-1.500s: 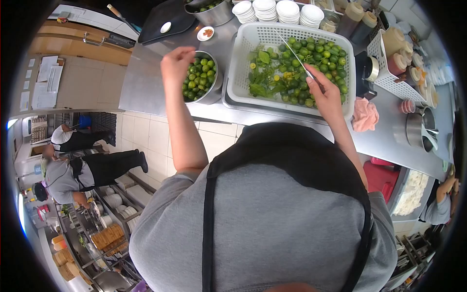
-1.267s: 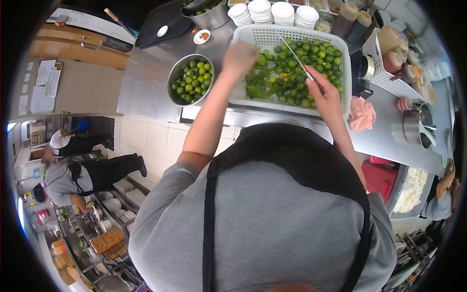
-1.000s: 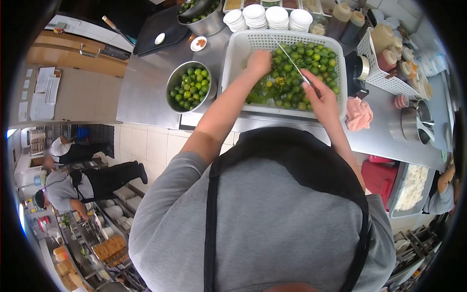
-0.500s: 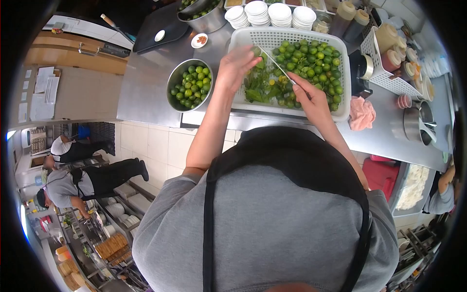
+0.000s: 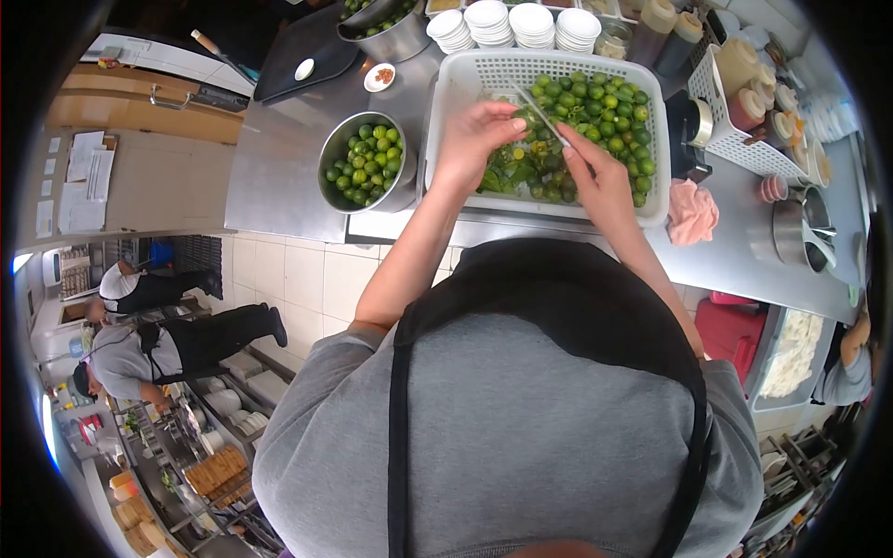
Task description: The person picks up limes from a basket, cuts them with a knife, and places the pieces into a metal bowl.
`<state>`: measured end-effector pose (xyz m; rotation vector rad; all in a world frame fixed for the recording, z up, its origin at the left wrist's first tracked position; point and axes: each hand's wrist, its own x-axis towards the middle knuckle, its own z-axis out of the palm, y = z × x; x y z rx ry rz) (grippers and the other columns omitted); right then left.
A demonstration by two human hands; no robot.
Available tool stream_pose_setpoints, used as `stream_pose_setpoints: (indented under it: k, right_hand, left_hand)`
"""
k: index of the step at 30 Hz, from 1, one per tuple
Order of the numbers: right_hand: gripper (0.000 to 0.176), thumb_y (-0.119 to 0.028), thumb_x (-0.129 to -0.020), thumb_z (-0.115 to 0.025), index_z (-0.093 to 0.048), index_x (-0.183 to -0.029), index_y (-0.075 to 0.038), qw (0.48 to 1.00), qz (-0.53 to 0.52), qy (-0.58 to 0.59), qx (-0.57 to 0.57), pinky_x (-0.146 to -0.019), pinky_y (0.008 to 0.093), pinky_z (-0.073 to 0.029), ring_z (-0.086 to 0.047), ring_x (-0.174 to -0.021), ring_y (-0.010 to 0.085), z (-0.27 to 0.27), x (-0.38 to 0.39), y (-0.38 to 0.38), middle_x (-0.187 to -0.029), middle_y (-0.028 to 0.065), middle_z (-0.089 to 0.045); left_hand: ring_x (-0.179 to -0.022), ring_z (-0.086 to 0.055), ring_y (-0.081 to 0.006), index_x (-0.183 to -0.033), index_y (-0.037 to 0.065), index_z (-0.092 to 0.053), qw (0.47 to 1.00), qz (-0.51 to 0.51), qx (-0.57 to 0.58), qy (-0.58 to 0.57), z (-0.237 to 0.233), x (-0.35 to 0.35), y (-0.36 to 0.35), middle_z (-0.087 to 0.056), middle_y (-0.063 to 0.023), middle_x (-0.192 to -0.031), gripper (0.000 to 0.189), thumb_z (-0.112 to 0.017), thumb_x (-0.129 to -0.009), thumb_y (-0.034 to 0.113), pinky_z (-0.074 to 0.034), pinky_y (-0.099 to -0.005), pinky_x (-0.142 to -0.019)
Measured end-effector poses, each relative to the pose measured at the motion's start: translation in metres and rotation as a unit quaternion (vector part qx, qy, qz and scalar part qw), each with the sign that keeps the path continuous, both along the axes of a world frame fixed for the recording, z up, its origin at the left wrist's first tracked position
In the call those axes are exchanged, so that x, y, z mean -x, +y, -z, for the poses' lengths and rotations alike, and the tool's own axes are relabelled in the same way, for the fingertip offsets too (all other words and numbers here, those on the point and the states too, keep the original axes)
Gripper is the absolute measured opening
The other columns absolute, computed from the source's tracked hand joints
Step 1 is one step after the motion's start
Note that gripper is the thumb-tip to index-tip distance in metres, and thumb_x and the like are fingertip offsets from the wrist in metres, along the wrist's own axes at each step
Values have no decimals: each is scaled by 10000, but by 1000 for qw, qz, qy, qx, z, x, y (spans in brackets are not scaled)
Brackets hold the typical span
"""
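Observation:
My right hand (image 5: 595,175) is closed round the handle of a small knife (image 5: 539,109), its blade slanting up and to the left over the basket. Just left of the blade, my left hand (image 5: 477,139) pinches a small green lime (image 5: 524,115) at its fingertips, partly hidden by the fingers. Both hands are above a white perforated plastic basket (image 5: 662,200). Limes (image 5: 619,126) fill its right side, and leaves and stems (image 5: 510,172) lie below my hands. To the left stands a steel pot (image 5: 327,191) holding more limes (image 5: 366,167).
Stacked white saucers (image 5: 533,28) line the back of the steel counter (image 5: 270,177). A small dish with red pieces (image 5: 379,77) sits behind the pot. At right are a pink cloth (image 5: 693,212) and a basket of bottles (image 5: 758,153). Co-workers (image 5: 139,358) stand at far left.
My left hand has moved right and slightly down, bringing the lime toward the knife. The right hand and knife have shifted only slightly.

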<state>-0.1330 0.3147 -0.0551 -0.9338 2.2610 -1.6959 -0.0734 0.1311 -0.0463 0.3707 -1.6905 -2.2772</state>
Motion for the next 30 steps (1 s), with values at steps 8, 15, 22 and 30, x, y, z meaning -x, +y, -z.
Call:
stream_pose_setpoints:
  k: [8, 15, 22, 30]
  right_hand:
    - [294, -172, -898, -524, -567, -1175, -83, 996, -61, -67, 20, -669, 269, -449, -577, -707, 138, -6, -14, 6, -942, 145, -651]
    - [288, -171, -887, -534, -579, -1159, -86, 997, -38, -61, -19, -654, 256, -444, -562, -671, 157, -12, -11, 1, -896, 133, -652]
    - [282, -175, -884, -535, -586, -1149, -92, 999, -30, -26, 16, -639, 253, -444, -564, -653, 158, -5, -10, -1, -913, 140, -654]
    - [291, -219, -881, -549, -588, -1152, -118, 997, -13, -62, -35, -584, 249, -422, -519, -591, 126, 10, 3, 11, -849, 107, -660]
  left_hand:
    - [-844, -603, -156, -976, -23, -581, 988, -136, 47, 49, -2, 7, -29, -620, -84, -921, 185, -628, -799, 2, -502, -304, -802]
    - [-795, -609, -136, -959, -15, -590, 983, -105, 149, 15, 6, 8, -22, -633, -79, -874, 185, -639, -781, -15, -490, -267, -757]
    - [-807, -618, -171, -956, -17, -588, 991, -48, -109, 55, -4, 2, -27, -627, -95, -915, 170, -634, -806, 47, -482, -319, -857]
    - [-781, -608, -160, -922, 4, -630, 881, -162, 411, -171, -53, -71, -127, -641, -89, -836, 255, -705, -704, 111, -474, -270, -718]
